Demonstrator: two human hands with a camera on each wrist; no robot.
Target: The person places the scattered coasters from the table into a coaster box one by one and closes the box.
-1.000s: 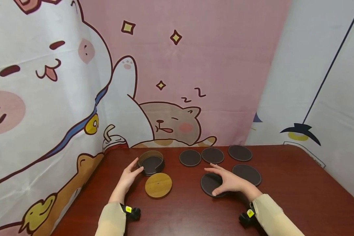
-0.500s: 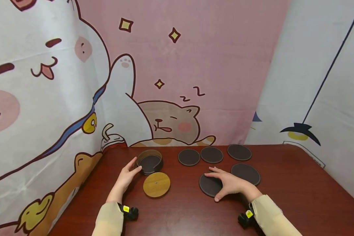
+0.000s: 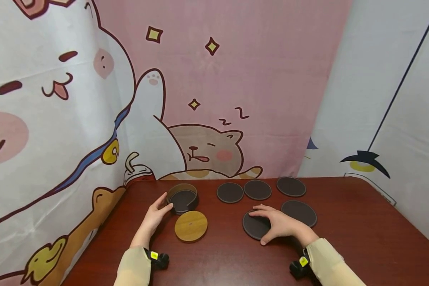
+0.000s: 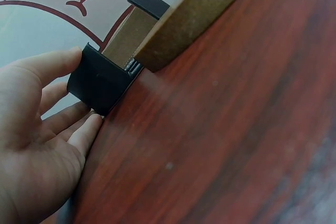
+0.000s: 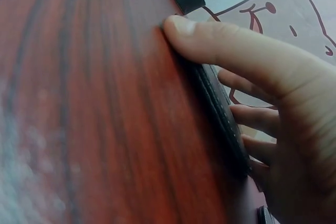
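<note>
At the left, my left hand (image 3: 153,217) holds the round black coaster holder (image 3: 182,187), thumb at its front gap and fingers along its left side. The holder's wall is black outside and tan inside, its floor dark. In the left wrist view, the thumb lies against the end of the black wall (image 4: 97,82). My right hand (image 3: 282,223) spans a round black coaster (image 3: 253,226), thumb at the near edge and fingers towards the far side. In the right wrist view, the coaster's stitched edge (image 5: 215,108) lies between thumb and fingers, low at the table.
A round yellow-brown disc (image 3: 191,227) lies just in front of the holder. More black coasters lie flat: one (image 3: 230,192) beside another (image 3: 257,190), one (image 3: 291,186) at the back right, one (image 3: 299,213) behind my right hand. The reddish-brown table (image 3: 214,262) meets printed cloth behind.
My right thumb has slid from on top of the coaster to its near edge, and the fingers have drawn slightly nearer. The left hand and holder have stayed put. The view shifts slightly.
</note>
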